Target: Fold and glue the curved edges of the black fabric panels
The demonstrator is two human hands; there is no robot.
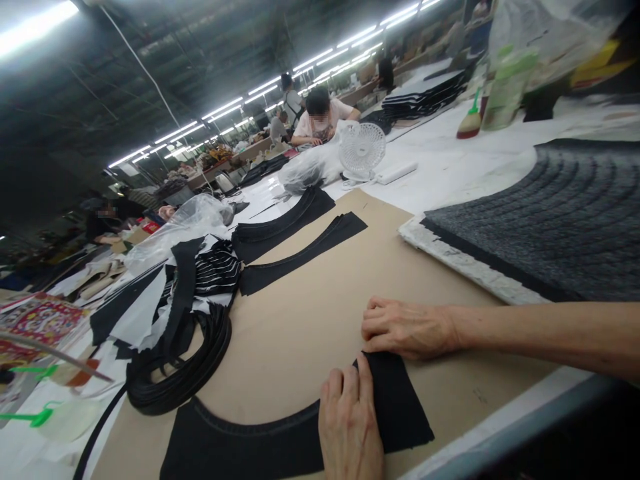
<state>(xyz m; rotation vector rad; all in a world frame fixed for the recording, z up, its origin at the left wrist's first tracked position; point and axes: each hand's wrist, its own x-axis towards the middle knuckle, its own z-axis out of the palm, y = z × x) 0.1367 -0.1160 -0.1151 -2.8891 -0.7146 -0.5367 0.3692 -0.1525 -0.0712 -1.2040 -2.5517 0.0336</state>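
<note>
A curved black fabric piece (240,447) lies on a brown paper sheet (310,307) close to me. My left hand (350,427) rests flat on the piece near its right end, fingers stretched out. My right hand (405,328) reaches in from the right, and its curled fingers press on the top edge of the same end. Two more curved black pieces (300,250) lie further back on the brown sheet.
A coil of black strips (180,373) and striped fabric (217,267) lie to the left, with a clear plastic bag (190,223) behind. A grey ribbed mat (560,213) fills the right. A small white fan (361,150) stands further back. A seated person (320,120) works beyond it.
</note>
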